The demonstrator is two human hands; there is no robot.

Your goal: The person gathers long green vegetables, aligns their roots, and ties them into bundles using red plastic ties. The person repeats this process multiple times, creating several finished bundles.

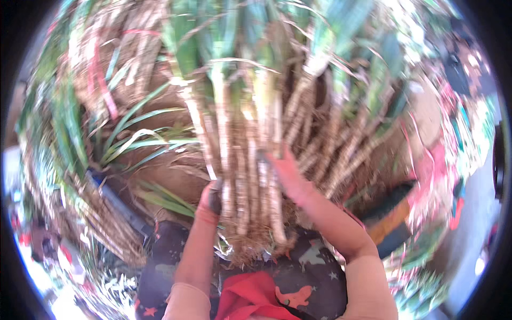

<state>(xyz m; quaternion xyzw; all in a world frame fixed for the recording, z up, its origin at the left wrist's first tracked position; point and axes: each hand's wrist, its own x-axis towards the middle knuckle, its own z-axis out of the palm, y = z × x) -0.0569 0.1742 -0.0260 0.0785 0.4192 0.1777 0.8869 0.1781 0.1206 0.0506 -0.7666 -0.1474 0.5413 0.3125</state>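
Note:
Before me stands a bundle of leeks (244, 172), pale stems below, green leaves above, roots near my lap. My left hand (211, 200), in a glove with a dark palm, presses against the bundle's left side near the stem bottoms. Against the right side, somewhat higher, lies my right hand (282, 166), blurred, its gloved fingers on the stems. Both hands hold the bundle between them. More leeks (340, 132) lean loosely just to the right. Their roots and some of the fingers are hidden or blurred.
Another pile of leeks (108, 220) lies at left beside a blue bar-like object (120, 206). Loose green leaves (168, 200) lie on the brown ground. Pink strands (430, 172) and a dark and orange object (388, 224) are at right. People sit or stand at the far edges.

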